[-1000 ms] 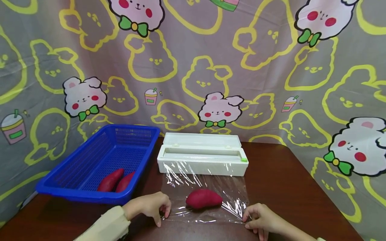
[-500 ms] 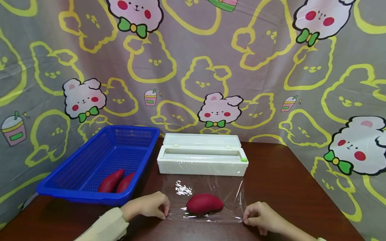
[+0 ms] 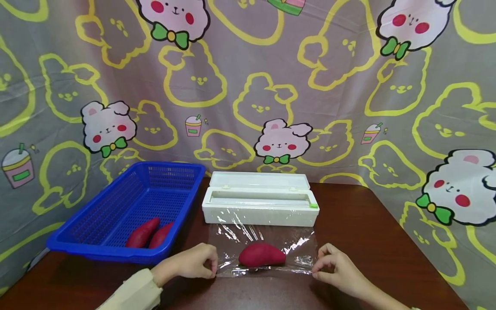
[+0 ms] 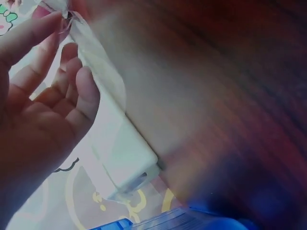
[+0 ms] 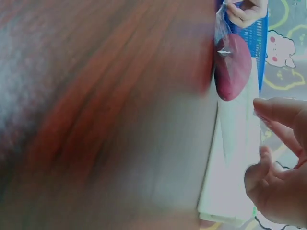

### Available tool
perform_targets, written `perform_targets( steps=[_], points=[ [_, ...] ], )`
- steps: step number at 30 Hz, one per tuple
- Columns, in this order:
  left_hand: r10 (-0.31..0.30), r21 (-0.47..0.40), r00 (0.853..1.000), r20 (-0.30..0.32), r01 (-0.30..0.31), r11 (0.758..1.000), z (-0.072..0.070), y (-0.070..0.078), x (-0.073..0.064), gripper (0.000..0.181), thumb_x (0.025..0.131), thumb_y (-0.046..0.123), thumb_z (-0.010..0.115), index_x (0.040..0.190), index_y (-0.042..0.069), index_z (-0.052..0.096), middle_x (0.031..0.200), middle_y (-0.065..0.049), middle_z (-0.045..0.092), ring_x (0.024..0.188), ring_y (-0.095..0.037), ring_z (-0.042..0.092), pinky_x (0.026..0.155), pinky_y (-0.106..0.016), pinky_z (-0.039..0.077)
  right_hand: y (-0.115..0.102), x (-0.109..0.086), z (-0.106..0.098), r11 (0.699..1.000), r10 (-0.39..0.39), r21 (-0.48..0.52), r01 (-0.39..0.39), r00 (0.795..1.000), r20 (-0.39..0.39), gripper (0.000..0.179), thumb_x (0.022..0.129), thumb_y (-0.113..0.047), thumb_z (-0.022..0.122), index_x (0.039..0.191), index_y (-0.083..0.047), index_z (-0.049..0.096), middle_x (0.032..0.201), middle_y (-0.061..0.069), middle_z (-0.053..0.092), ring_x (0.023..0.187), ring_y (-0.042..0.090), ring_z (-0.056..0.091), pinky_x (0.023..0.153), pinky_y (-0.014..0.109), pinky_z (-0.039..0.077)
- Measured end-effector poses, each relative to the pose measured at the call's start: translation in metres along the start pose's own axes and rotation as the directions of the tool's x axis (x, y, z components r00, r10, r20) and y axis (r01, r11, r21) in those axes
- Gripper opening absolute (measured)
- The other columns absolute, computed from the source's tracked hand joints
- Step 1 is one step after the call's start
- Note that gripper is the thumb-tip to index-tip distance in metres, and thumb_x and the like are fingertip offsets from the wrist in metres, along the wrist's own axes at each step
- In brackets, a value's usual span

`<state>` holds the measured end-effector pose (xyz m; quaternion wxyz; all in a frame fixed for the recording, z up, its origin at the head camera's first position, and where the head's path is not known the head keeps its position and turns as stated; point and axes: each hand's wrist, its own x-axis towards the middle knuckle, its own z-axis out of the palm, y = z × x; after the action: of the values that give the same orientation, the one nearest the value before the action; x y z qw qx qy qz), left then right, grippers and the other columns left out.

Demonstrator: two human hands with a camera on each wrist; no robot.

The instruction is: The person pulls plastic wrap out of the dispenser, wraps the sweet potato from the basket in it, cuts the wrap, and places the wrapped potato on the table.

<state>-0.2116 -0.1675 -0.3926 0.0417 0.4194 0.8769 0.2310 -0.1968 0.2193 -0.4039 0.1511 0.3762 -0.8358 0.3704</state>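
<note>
In the head view a red sweet potato (image 3: 261,255) lies on a sheet of clear cling film (image 3: 271,234). The sheet runs forward out of a white cling film box (image 3: 259,215) whose lid is up. My left hand (image 3: 196,261) pinches the film's near left corner between thumb and forefinger; the left wrist view shows the gathered film (image 4: 72,20) at those fingertips. At the near right corner my right hand (image 3: 338,270) pinches the film, its other fingers loosely bent. Seen from the right wrist, film overlaps the far end of the sweet potato (image 5: 233,72).
A blue plastic basket (image 3: 190,202) stands at the left, with two more sweet potatoes (image 3: 142,233) inside. The box has a small green piece (image 3: 313,206) at its right end. A cartoon-patterned curtain (image 3: 337,142) hangs behind the brown table (image 3: 356,224).
Both hands have moved slightly forward, bringing the film's near edge closer to the sweet potato. The left fingers, earlier spread, have come together on the film. The sweet potato shifted nearer, then back.
</note>
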Motion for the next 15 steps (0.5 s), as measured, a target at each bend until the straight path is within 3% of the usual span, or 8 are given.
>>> perform_targets(
  steps=[3, 5, 10, 15],
  points=[
    [0.045, 0.012, 0.998, -0.052, -0.044, 0.999, -0.001, 0.000, 0.001, 0.011, 0.065, 0.009, 0.069, 0.063, 0.018, 0.062, 0.076, 0.015, 0.049, 0.075, -0.002, 0.047, 0.068, -0.022, 0.039, -0.001, 0.003, -0.002, 0.997, -0.048, -0.064, 0.045, 0.997, -0.052, 0.023, 0.061, -0.003, 0.079, 0.068, -0.022, 0.067, 0.090, -0.004, 0.049, 0.079, 0.008, 0.044, 0.061, 0.020, 0.038],
    [0.071, 0.006, 0.995, -0.076, -0.071, 0.997, -0.002, -0.001, 0.001, 0.011, 0.066, 0.010, 0.068, 0.064, 0.018, 0.062, 0.080, 0.013, 0.053, 0.081, -0.003, 0.049, 0.072, -0.024, 0.039, 0.001, 0.004, -0.004, 0.997, -0.068, -0.045, 0.066, 0.997, -0.046, 0.024, 0.062, -0.002, 0.078, 0.069, -0.023, 0.067, 0.094, -0.002, 0.054, 0.085, 0.010, 0.046, 0.067, 0.020, 0.039],
    [0.089, -0.119, 0.993, -0.076, -0.098, 0.988, -0.002, -0.004, 0.000, 0.009, 0.073, 0.005, 0.065, 0.069, 0.013, 0.060, 0.082, 0.007, 0.061, 0.075, 0.000, 0.051, 0.064, -0.019, 0.043, 0.009, 0.004, -0.008, 0.984, -0.085, 0.158, 0.077, 0.995, 0.048, 0.017, 0.072, 0.002, 0.070, 0.075, -0.014, 0.065, 0.092, 0.008, 0.062, 0.091, 0.014, 0.055, 0.078, 0.017, 0.041],
    [0.038, -0.263, 0.998, -0.047, -0.050, 0.964, -0.003, -0.007, -0.002, 0.009, 0.081, 0.003, 0.060, 0.074, 0.007, 0.056, 0.075, 0.003, 0.063, 0.068, 0.001, 0.053, 0.060, -0.018, 0.045, 0.018, 0.002, -0.011, 0.951, -0.033, 0.310, -0.012, 0.990, 0.139, 0.010, 0.080, 0.004, 0.061, 0.080, -0.005, 0.063, 0.086, 0.013, 0.065, 0.087, 0.015, 0.061, 0.072, 0.022, 0.048]
  ],
)
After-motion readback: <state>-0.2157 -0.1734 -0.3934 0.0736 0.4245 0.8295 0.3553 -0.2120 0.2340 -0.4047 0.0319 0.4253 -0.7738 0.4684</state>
